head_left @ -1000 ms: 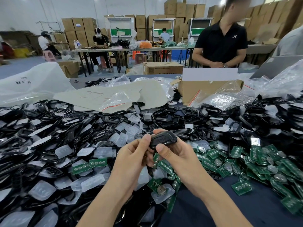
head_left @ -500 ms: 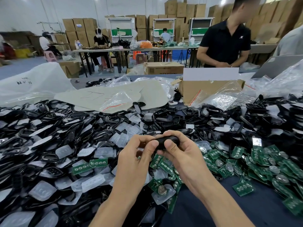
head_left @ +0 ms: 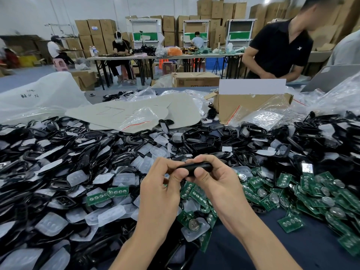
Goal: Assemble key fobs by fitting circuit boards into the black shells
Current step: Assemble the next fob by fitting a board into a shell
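Note:
A black key fob shell (head_left: 196, 167) lies edge-on between both hands above the table. My left hand (head_left: 161, 190) pinches its left end with thumb and curled fingers. My right hand (head_left: 214, 182) grips its right end, thumb on the near edge and fingers curled over the top. Any board inside it is hidden. Green circuit boards (head_left: 288, 195) with coin cells lie heaped to the right and under my hands. Loose black shells (head_left: 64, 158) and clear rubber button pads (head_left: 77, 177) cover the table's left and far side.
An open cardboard box (head_left: 243, 105) and clear plastic bags (head_left: 261, 118) stand behind the pile. Pale foam sheets (head_left: 124, 112) lie at centre back. A person in a black shirt (head_left: 282, 47) stands across the table. Bare dark cloth (head_left: 272, 250) shows at the near right.
The shell has been turned from face-up to edge-on and both hands have closed tighter round it. The person opposite has shifted right.

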Tool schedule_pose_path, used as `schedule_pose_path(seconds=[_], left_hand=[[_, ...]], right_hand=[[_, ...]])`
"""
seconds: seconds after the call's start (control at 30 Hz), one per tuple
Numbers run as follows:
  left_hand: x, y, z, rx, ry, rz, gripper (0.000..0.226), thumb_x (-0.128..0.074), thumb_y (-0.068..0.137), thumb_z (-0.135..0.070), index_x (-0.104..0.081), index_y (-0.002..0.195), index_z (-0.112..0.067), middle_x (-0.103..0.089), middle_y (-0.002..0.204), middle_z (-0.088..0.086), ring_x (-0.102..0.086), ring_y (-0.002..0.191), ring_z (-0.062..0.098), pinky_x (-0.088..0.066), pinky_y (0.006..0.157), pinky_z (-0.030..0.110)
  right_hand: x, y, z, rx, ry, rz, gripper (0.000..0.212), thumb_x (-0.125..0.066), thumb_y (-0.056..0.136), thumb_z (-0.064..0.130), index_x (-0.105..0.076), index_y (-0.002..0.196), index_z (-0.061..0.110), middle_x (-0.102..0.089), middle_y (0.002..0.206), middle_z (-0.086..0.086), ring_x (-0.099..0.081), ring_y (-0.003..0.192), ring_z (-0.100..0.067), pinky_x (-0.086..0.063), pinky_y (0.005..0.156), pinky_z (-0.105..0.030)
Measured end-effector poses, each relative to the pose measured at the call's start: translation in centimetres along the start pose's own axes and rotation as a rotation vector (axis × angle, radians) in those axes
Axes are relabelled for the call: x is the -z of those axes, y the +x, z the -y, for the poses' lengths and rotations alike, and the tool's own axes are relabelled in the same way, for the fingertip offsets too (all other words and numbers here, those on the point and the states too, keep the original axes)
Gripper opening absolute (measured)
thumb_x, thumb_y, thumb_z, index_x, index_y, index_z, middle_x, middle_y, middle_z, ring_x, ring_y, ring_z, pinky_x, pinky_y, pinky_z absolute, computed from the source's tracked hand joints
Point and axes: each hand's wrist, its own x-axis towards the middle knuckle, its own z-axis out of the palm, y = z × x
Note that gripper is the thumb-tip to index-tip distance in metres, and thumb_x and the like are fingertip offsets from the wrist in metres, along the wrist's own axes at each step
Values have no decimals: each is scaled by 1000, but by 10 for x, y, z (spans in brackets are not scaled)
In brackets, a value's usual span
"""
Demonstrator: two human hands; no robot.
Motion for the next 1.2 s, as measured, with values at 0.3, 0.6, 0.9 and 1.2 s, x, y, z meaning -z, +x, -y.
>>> schedule_pose_path(seconds=[0.3,0.6,0.9,1.2], left_hand=[[0,-1,2,-30,4,44,8,-53,99,-45,-59,98,-40,-65,93,-10,-65,91,16,-46,74,16],[-2,1,0,-58,38,87,13,-59,95,-32,-66,106,-31,-59,100,-17,-61,98,7,-44,77,10],[-3,-1,1,-83,71,-6,24,-64,89,0,-65,94,-24,-59,92,-14,-62,89,11,-42,71,11],[-3,-1,1,-57,21,9,26,-64,94,-2,-64,97,-27,-58,94,-14,-62,90,13,-44,71,14]], right_hand=[[2,0,-1,12,-47,-11,12,-70,89,22,-74,100,23,-76,108,-9,-72,105,-28,-57,90,-29],[1,-1,0,27,-146,-53,13,-69,90,18,-74,95,29,-77,95,-3,-72,91,-14,-56,80,-22],[-3,-3,-2,43,-228,-61,29,-64,96,4,-73,93,32,-76,87,-1,-64,76,-15,-55,74,-29],[-4,-2,-5,84,-211,-57,25,-68,94,8,-73,95,33,-76,97,-2,-72,92,-18,-57,83,-25]])
